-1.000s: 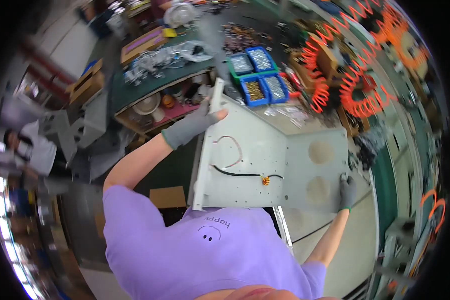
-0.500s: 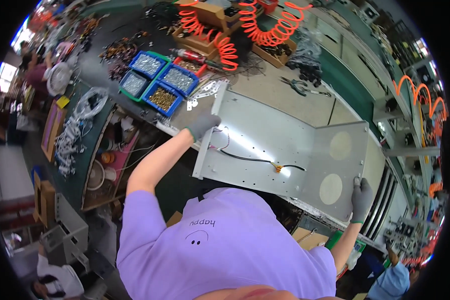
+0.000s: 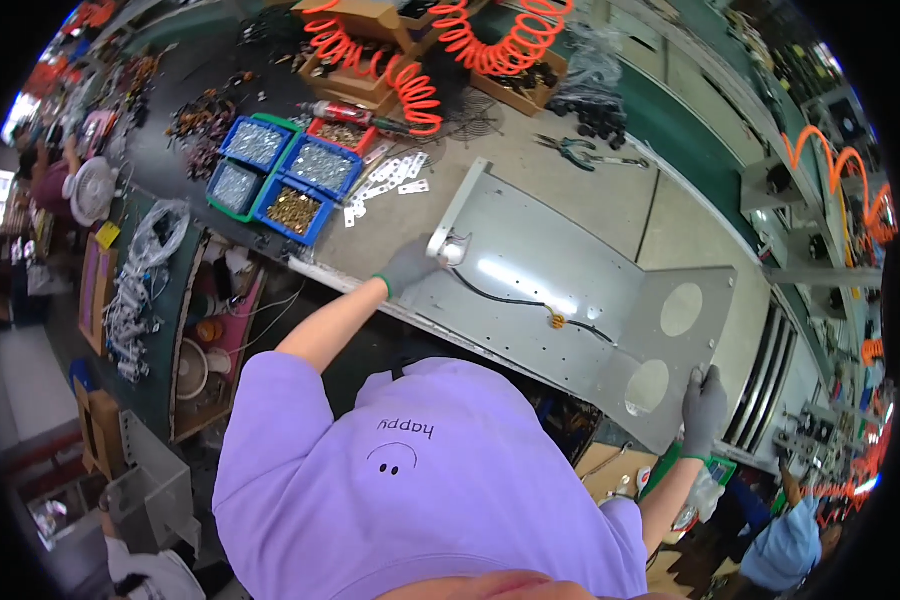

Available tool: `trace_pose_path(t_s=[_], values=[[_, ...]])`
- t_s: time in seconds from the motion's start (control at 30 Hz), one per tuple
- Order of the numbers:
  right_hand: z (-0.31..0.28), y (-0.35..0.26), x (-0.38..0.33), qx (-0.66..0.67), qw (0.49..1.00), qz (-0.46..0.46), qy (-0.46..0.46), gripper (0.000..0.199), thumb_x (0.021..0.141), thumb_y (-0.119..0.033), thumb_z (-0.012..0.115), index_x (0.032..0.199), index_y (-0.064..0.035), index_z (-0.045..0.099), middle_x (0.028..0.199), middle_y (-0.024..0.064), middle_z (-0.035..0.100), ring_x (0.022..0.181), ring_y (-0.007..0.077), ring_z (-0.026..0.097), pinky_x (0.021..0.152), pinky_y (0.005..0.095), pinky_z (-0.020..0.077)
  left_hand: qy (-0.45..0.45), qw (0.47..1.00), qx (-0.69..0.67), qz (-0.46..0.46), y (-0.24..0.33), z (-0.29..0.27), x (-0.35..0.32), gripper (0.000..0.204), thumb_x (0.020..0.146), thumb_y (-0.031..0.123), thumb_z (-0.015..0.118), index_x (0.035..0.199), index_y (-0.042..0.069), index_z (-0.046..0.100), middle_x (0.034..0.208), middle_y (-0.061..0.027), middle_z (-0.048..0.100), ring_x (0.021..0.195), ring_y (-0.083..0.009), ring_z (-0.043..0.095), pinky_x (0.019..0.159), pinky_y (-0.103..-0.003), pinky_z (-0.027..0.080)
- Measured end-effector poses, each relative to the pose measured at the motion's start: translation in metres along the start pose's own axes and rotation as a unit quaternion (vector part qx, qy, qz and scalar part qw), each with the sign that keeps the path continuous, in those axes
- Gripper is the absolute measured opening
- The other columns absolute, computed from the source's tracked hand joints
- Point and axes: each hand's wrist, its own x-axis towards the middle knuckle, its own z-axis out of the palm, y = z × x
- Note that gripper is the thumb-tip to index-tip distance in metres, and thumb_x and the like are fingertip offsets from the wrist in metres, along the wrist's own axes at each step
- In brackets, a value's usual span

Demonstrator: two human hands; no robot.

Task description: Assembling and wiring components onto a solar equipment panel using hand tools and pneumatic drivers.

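Panel (image 3: 560,290): grey sheet metal, two round holes in right flap, black wire across face. Lies flat on desk (image 3: 610,200), near edge overhanging toward person. Gripped at opposite ends, likely to steady wide sheet. Left hand (image 3: 410,265), gloved, clasps left end by upturned flange. Right hand (image 3: 705,410), gloved, clamped on right flap's lower edge. Blue bins (image 3: 280,180) of screws left of panel, apart.
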Motion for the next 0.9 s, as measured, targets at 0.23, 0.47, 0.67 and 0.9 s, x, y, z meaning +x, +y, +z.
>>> trace_pose_path(t_s=[0.23, 0.47, 0.67, 0.9], values=[[-0.003, -0.151, 0.067, 0.003, 0.893, -0.445, -0.068, 0.047, 0.075, -0.010, 0.059, 0.120, -0.0054, 0.046, 0.118, 0.0172, 0.051, 0.106, 0.0350, 0.051, 0.089, 0.0410, 0.0424, 0.307, 0.841, 0.415, 0.162, 0.030, 0.055, -0.060, 0.057, 0.075, 0.030, 0.057, 0.127, 0.012, 0.044, 0.116, -0.0111, 0.056, 0.115, -0.0268, 0.047, 0.099, -0.053, 0.027], [0.143, -0.286, 0.037, 0.063, 0.698, -0.689, -0.186, 0.041, 0.079, -0.019, 0.052, 0.119, -0.0117, 0.049, 0.108, 0.0103, 0.058, 0.097, 0.0251, 0.056, 0.080, 0.0383, 0.0420, -0.140, 0.955, 0.154, 0.212, 0.049, 0.077, -0.097, 0.026, 0.084, 0.025, 0.054, 0.106, 0.015, 0.063, 0.095, -0.0100, 0.063, 0.087, -0.0255, 0.060, 0.078, -0.039, 0.045], [0.208, -0.246, 0.043, -0.059, 0.779, -0.484, -0.395, 0.035, 0.086, -0.034, 0.044, 0.098, -0.0067, 0.063, 0.098, 0.0166, 0.063, 0.092, 0.0321, 0.060, 0.080, 0.0411, 0.0465, 0.197, 0.971, 0.069, 0.116, 0.013, -0.084, -0.039, 0.022, 0.083, 0.021, 0.052, 0.099, 0.009, 0.062, 0.091, -0.0153, 0.063, 0.081, -0.0312, 0.062, 0.072, -0.037, 0.049], [0.188, -0.255, 0.029, 0.129, 0.895, -0.270, -0.330, 0.035, 0.086, -0.031, 0.047, 0.107, -0.0064, 0.060, 0.099, 0.0168, 0.063, 0.091, 0.0325, 0.061, 0.080, 0.0407, 0.0468, 0.463, 0.833, 0.246, 0.178, 0.023, -0.295, 0.149, 0.030, 0.078, 0.016, 0.055, 0.105, 0.003, 0.057, 0.097, -0.0175, 0.062, 0.090, -0.0361, 0.059, 0.082, -0.040, 0.047]])
